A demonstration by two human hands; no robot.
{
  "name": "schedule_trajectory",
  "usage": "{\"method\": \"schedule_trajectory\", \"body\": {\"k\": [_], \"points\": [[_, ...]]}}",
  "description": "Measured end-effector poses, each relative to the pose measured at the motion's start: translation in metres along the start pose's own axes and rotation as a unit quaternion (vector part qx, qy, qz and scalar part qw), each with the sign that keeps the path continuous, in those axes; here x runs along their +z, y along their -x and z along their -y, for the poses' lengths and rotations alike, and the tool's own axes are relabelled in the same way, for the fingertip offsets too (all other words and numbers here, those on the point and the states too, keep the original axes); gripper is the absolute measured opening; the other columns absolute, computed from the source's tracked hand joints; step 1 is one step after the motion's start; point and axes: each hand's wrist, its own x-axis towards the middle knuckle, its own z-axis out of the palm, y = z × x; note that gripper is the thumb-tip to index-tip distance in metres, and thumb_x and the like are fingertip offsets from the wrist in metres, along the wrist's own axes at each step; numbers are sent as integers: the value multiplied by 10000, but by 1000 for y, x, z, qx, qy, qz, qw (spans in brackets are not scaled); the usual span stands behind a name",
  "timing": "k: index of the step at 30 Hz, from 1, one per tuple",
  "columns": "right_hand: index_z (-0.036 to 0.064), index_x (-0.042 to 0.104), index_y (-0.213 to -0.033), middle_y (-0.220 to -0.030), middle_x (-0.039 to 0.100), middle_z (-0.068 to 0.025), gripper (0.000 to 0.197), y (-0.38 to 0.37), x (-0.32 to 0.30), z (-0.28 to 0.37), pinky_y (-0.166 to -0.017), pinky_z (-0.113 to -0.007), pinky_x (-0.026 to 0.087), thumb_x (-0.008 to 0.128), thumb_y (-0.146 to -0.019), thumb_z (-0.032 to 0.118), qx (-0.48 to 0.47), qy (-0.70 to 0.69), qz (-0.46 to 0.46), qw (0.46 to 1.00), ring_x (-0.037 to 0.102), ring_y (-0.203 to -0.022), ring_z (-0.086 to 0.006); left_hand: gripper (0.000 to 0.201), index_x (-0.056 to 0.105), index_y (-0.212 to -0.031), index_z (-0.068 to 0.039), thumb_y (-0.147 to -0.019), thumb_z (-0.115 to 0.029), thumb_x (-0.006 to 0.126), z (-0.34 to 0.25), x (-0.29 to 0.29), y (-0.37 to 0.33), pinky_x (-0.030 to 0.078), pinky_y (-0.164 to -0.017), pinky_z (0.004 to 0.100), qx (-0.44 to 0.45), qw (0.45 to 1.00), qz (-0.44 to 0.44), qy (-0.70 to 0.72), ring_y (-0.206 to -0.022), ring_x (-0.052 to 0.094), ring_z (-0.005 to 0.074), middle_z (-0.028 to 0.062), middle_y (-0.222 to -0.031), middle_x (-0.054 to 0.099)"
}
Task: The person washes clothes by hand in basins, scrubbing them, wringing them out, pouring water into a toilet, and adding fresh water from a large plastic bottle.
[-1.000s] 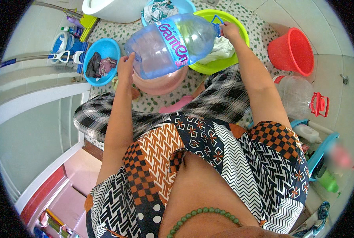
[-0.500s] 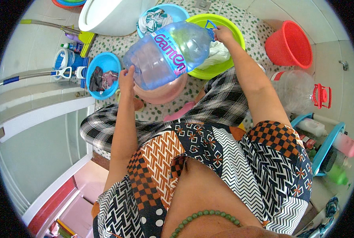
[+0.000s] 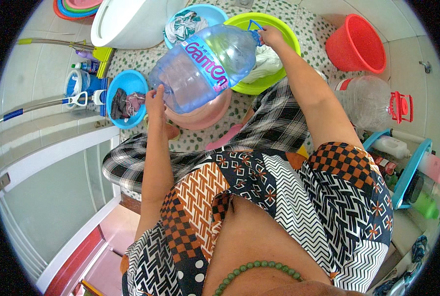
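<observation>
Between both hands I hold a large clear-blue water bottle (image 3: 180,81) on its side, its neck toward the right. My right hand (image 3: 271,37) is closed at the neck, beside the blue carry handle. My left hand (image 3: 155,102) grips the bottle's base end, its fingers partly hidden by my own hand. Under the bottle, partly covered, is a pink basin (image 3: 200,117). A lime-green basin (image 3: 291,64) with white cloth (image 3: 267,65) in it stands behind the neck. Whether the bottle holds water I cannot tell.
Blue basins hold laundry, one at left (image 3: 126,76) and another at the back (image 3: 215,15). A red bucket (image 3: 355,44), a big clear bottle (image 3: 363,103) with a red handle, and a blue rack (image 3: 407,172) of bottles line the right. Mops (image 3: 42,104) lean left, near a glass door (image 3: 52,192).
The bottle stays in both hands at nearly the same tilt. The whole view has shifted slightly; little else differs.
</observation>
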Motion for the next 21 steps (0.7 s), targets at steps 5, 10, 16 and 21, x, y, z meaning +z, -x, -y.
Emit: {"method": "schedule_trajectory", "body": {"k": [5, 10, 16, 21], "points": [[20, 580, -844, -633, 565, -52, 196, -2, 2, 0, -420, -267, 430, 529, -859, 208, -4, 18, 9, 1000, 540, -472, -130, 492, 509, -1007, 25, -769, -376, 669, 4, -1, 2, 315, -416, 222, 26, 999, -2, 19, -498, 429, 95, 43, -690, 503], [21, 584, -849, -634, 567, -52, 195, -1, 0, -1, -424, -269, 437, 525, -860, 206, 0, 17, 3, 1000, 542, -470, -132, 463, 509, -991, 23, -774, -352, 673, 2, 4, 5, 308, -412, 220, 40, 998, -6, 39, -489, 421, 88, 29, -690, 499], [24, 593, -869, -636, 570, -47, 193, 7, -1, 9, -427, -271, 441, 526, -857, 205, 18, -10, -1, 1000, 547, -471, -131, 458, 501, -993, 16, -770, -341, 681, 2, 4, 8, 289, -408, 221, 27, 998, -11, 60, -483, 400, 81, 20, -680, 488], [24, 596, -881, -637, 573, -44, 198, 9, -1, 10, -428, -274, 439, 525, -855, 207, 23, -19, -7, 1000, 546, -465, -131, 449, 501, -988, 7, -771, -344, 680, -2, 5, 13, 281, -412, 217, 25, 998, -16, 53, -487, 392, 79, 16, -668, 480]]}}
